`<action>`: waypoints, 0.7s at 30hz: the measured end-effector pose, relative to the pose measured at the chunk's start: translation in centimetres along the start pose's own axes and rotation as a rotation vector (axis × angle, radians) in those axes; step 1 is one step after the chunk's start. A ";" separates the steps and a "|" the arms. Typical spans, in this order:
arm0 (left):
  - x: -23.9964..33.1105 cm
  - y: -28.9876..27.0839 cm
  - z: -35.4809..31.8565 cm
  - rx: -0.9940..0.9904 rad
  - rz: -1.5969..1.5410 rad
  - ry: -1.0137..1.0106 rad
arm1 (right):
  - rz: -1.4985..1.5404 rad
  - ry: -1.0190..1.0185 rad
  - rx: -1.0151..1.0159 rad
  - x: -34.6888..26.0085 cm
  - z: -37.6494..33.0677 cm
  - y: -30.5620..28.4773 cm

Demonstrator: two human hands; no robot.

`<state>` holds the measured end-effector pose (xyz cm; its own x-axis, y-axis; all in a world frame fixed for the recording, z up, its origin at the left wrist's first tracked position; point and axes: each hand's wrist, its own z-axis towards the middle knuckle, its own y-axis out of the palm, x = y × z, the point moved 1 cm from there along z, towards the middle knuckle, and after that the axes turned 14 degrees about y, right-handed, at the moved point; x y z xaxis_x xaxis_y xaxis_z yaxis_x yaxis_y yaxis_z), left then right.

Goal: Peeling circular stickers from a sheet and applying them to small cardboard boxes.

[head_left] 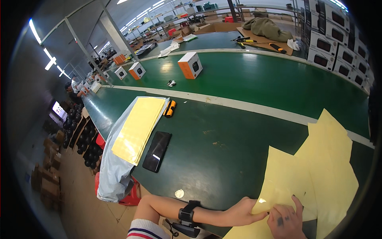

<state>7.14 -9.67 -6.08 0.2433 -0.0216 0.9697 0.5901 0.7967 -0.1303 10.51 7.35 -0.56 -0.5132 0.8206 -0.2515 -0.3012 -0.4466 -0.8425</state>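
My left hand [241,213] lies at the near edge of the green table and pinches the lower left corner of a loose yellow sheet [286,179]. My right hand [285,220] rests flat on the same sheet just to the right, fingers spread on the paper. More loose yellow sheets [334,151] overlap it toward the right. A black device is strapped to my left wrist [188,215].
A stack of yellow sheets [139,127] lies on a grey plastic bag [113,171] at the left, with a black phone [157,150] beside it and an orange-black tool [170,108] behind. Orange-white boxes [190,65] stand on the green conveyor belt [270,79]. Stacked cartons [330,44] line the right.
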 end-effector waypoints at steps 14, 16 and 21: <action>1.0 -0.6 0.1 0.035 -0.001 -0.049 | 0.322 0.190 -0.045 2.5 0.3 1.0; 1.2 -1.2 0.4 -0.036 0.016 -0.082 | 0.385 0.282 -0.072 3.1 0.2 1.2; 0.7 -0.7 0.6 -0.029 -0.040 -0.073 | 0.544 0.346 -0.139 3.8 0.0 1.0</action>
<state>6.41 -9.86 -5.21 0.1630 -0.0075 0.9866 0.6203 0.7784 -0.0965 8.25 10.06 -2.38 -0.2679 0.5685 -0.7778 0.0464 -0.7988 -0.5998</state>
